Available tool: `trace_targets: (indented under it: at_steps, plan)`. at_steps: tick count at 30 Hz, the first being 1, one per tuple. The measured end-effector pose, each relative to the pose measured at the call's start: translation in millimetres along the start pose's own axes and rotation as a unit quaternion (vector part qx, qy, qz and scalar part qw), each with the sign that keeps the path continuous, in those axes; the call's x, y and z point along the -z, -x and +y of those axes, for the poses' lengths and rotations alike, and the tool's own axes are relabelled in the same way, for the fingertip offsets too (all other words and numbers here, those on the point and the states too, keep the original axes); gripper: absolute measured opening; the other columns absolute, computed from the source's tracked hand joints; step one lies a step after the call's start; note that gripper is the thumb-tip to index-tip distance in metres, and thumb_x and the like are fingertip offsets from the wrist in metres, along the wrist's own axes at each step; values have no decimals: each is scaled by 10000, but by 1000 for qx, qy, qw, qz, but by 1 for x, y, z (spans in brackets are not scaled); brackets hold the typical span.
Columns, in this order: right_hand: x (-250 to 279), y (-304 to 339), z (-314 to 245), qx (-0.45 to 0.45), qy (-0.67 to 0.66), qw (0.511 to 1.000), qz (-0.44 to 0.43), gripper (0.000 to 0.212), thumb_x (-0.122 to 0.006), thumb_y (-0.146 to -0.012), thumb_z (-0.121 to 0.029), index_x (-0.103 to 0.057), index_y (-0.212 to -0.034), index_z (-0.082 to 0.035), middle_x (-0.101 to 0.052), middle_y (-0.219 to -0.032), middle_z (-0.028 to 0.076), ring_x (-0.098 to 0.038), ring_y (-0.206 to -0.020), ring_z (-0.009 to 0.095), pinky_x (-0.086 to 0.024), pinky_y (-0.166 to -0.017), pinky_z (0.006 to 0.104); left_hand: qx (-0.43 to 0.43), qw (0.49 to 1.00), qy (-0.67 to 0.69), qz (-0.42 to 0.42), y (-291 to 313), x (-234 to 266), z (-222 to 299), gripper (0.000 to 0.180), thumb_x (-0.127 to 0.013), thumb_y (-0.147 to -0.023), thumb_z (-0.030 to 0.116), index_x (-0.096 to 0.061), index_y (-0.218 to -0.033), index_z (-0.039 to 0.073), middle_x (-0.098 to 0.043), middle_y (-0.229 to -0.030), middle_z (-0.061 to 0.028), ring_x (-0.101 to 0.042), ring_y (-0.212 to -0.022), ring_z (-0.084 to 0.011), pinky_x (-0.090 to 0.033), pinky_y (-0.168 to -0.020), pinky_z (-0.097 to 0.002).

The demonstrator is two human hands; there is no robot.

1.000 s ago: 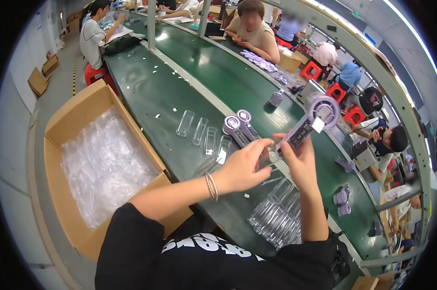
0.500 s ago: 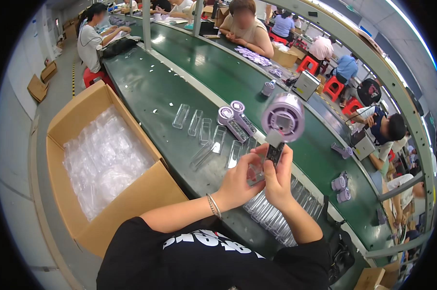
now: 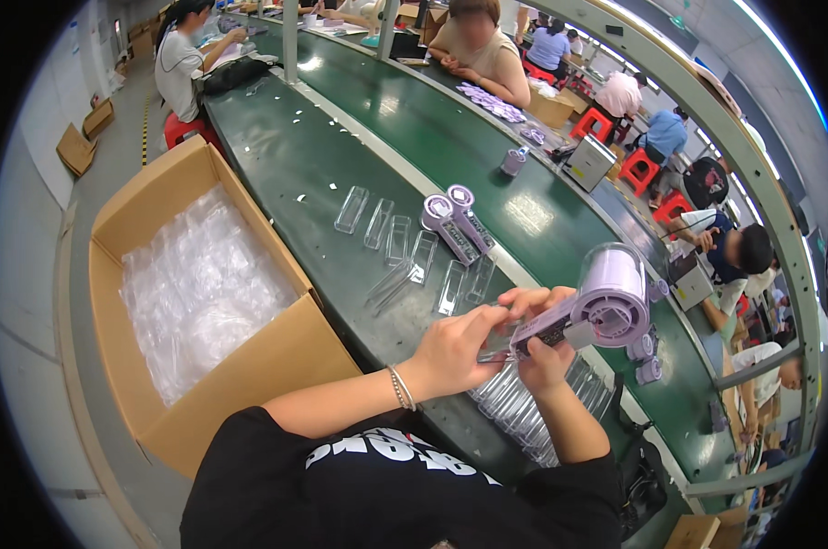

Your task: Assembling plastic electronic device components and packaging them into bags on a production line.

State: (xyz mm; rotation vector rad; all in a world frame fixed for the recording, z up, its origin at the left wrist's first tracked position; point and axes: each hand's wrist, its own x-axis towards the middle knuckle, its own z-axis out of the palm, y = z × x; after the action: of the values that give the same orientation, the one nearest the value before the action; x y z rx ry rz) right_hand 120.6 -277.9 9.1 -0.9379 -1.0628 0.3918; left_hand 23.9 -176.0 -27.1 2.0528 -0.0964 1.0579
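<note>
In my right hand (image 3: pixel 548 366) is a lavender device (image 3: pixel 612 291), with a round drum-shaped head under a clear cap and a dark strip along its handle. The head points right, away from my fingers. My left hand (image 3: pixel 458 348) pinches a clear plastic cover (image 3: pixel 498 342) at the handle's free end; fingers partly hide how far the two overlap. Just beyond my hands, two similar lavender devices (image 3: pixel 450 220) lie side by side on the green bench. Several clear elongated covers (image 3: pixel 397 240) lie beside them, and a row of clear covers (image 3: pixel 533 416) sits below my right forearm.
An open cardboard box (image 3: pixel 112 302) of clear plastic parts (image 3: pixel 203 293) stands at my left. Beyond the bench runs a green conveyor (image 3: pixel 460 156), with more lavender devices on it. A metal frame (image 3: pixel 784 174) arches on the right. Co-workers (image 3: pixel 487 55) sit across the line.
The lavender device has swung from upright to tilted right, its head moving right and down. My right hand has turned with it, while my left hand stays at the handle end.
</note>
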Motion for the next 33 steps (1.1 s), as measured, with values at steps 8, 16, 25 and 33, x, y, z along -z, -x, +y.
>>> trace_targets:
  at_steps: [8, 16, 25, 33]
  plan:
    - [-3, -9, -1, 35, -8, 998, 55, 502, -714, -660, -207, -324, -963, -117, -434, -808, 45, -450, -789, 182, -380, -886, 402, 85, 990, 87, -75, 1, 2, 8, 501, -709, -701, 152, -450, -1121, 68, -601, -883, -58, -618, -638, -185, -497, -558, -317]
    - [3, -20, -29, -107, 234, 952, -167, 482, -776, -702, -235, -451, -1021, -78, -448, -1186, 117, -459, -1041, 168, -398, -885, 316, 19, 995, 92, 15, 4, 21, -13, 536, -753, -688, 135, -476, -1143, 71, -580, -983, -83, -627, -746, -192, -520, -672, -300]
    - [-7, -26, -25, -105, 360, 916, -139, 684, -815, -664, -278, -435, -1165, -9, -461, -1182, 178, -475, -1134, 310, -427, -885, 388, -40, 997, 3, 60, -4, 32, -19, 614, -774, -632, 169, -506, -1180, 100, -564, -992, -93, -609, -815, -238, -507, -673, -344]
    - [21, -50, -55, -281, 594, 730, -187, 309, -595, -835, -225, -606, -1086, -45, -639, -987, 184, -627, -914, 293, -484, -806, 359, 82, 993, 54, 60, 14, 52, -28, 404, -725, -748, 229, -543, -1063, 53, -601, -872, -108, -613, -722, -271, -487, -635, -331]
